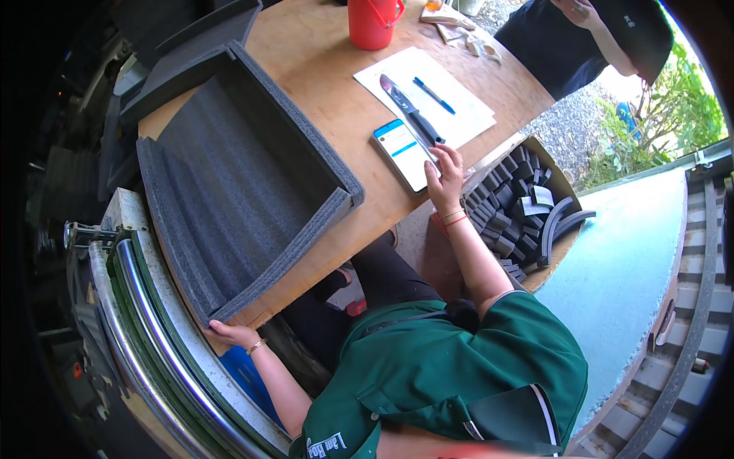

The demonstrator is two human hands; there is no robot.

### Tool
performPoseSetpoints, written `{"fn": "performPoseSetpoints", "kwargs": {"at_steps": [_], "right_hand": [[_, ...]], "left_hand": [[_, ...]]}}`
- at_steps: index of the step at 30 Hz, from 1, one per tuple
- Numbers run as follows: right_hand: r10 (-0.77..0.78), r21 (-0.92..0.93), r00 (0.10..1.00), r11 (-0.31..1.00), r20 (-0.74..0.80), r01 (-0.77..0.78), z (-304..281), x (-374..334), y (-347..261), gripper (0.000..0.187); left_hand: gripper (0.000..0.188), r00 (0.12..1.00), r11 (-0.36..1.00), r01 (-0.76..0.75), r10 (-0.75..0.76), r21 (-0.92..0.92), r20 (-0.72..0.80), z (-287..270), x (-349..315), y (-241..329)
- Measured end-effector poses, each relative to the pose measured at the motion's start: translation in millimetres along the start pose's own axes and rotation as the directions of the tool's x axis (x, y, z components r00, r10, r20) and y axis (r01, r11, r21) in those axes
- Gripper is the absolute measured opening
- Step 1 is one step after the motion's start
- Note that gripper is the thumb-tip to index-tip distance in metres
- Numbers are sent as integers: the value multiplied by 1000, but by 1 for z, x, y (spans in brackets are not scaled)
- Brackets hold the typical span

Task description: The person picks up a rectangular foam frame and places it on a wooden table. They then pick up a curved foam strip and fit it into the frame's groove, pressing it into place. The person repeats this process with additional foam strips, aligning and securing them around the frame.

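Hands first: we see our left hand point(229, 333) at the near corner of the foam tray point(237, 180), fingers curled under its low edge and gripping it. Our right hand point(446, 177) lies farther up the table point(336, 99), fingers loosely apart, fingertips on the phone point(404, 153) and closed on nothing.

We see that the tray is a dark grey foam box, open on top, with nothing inside but its ribbed floor. Its long axis runs from the near corner at our left hand up and away toward the far left of the table, and the near end hangs past the table edge.

Right of our right arm, below the table edge, a cardboard box point(562, 183) holds many small dark foam blocks point(497, 206) and a few curved foam strips point(558, 222).

Past the phone, whose lit screen faces up, a knife point(409, 109) and a blue pen point(434, 96) lie on a white sheet point(466, 115). The knife points up and left, away from us. Farther still stands a red jug point(372, 21). Another person in dark clothes point(558, 42) is at the far side.
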State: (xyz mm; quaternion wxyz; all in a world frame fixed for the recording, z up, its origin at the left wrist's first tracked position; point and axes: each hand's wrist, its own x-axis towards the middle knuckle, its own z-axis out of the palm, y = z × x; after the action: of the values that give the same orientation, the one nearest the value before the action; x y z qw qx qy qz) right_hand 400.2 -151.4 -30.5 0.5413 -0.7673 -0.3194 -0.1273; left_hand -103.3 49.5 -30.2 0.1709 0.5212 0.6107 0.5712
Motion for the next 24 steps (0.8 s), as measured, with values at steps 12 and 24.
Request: {"fn": "performPoseSetpoints", "kwargs": {"at_steps": [12,24], "right_hand": [[-75,-56,997,996,8,76,0,-3,4,20],[-83,-89,996,992,18,84,0,-3,3,22]], "left_hand": [[64,1000,999,15,-15,-29,-2,0,1,2],[65,999,999,-32,33,20,-30,0,1,-1]]}}
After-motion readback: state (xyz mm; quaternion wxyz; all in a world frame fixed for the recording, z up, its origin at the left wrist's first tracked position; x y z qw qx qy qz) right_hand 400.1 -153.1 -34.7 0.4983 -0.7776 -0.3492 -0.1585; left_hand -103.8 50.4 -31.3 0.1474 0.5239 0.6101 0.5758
